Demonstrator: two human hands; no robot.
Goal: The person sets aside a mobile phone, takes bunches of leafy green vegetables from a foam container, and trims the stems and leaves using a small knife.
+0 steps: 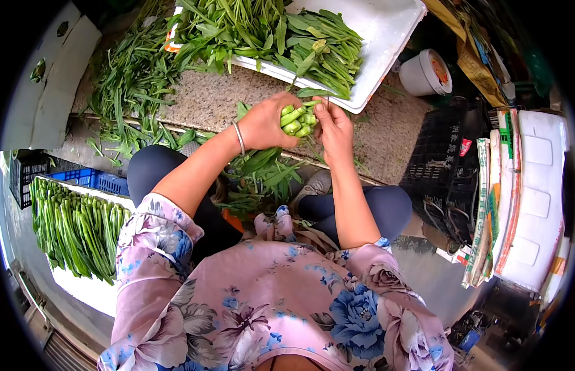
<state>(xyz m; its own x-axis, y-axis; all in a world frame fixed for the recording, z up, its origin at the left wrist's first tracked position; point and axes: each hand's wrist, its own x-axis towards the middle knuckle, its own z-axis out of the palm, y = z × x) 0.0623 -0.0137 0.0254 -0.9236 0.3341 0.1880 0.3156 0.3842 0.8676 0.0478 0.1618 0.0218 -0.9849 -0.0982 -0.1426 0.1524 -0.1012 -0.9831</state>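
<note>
My left hand [269, 123], with a bangle at its wrist, is wrapped round a bunch of green stems [298, 121], cut ends toward me. My right hand [334, 132] is at the bunch's right side, thumb and fingers pinched together; what they hold, if anything, is too small to make out. Just beyond my hands, a white foam tray [386, 37] holds heaped leafy greens [327, 52]. Loose leaves [269, 173] lie below my hands, between my legs.
Leafy greens [130, 80] are piled at the upper left. Trimmed bundles [80, 229] rest on a white surface at the left, near a blue crate [99, 180]. A white bucket [425, 72], black crates [445, 154] and foam boxes [534, 198] stand at the right.
</note>
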